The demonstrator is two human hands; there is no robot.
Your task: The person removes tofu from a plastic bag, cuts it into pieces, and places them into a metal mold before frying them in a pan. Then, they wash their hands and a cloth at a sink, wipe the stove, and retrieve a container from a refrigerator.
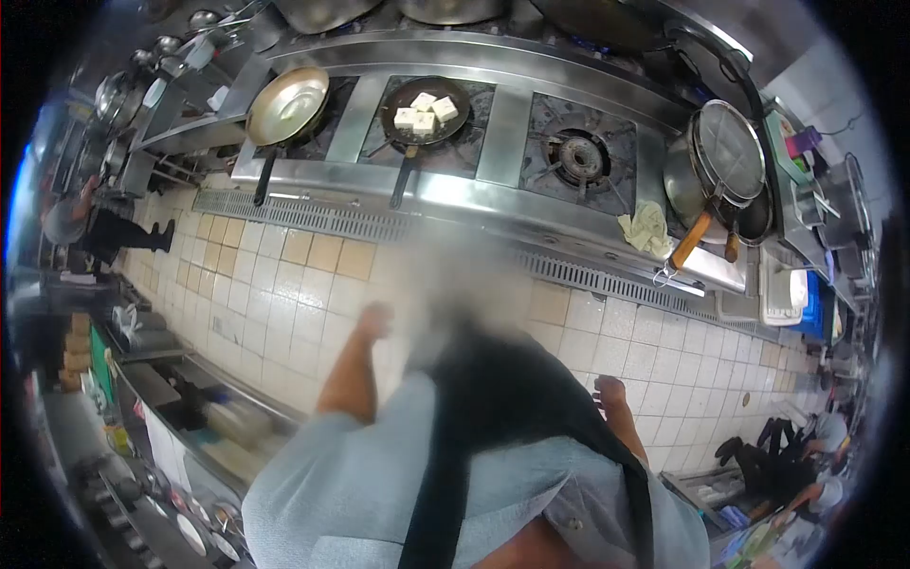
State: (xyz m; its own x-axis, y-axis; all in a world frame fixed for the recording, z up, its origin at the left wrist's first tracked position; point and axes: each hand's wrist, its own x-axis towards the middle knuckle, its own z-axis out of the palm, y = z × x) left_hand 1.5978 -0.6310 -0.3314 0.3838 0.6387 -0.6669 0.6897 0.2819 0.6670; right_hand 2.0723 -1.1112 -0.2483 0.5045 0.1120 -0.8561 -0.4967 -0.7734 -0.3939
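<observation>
My left hand (376, 321) hangs over the tiled floor, in front of the stove and apart from it. It is small and smeared, so its fingers cannot be made out. Lower on the other side, my right hand (609, 391) is held near my body, fingers loosely bent and a little apart, with nothing visible in them. On the stove, a dark frying pan (455, 125) holds several white blocks that look like tofu (426, 115). To its left, a lighter pan (289, 106) with a shiny bottom rests on another burner. Both pan handles point towards me.
A bare burner (580, 156) is right of the pans. Beyond it stand a pot (681, 180), a wire strainer (730, 152) and a crumpled cloth (646, 229). A floor drain grate (303, 214) runs along the stove. People (81, 223) are at far left and lower right.
</observation>
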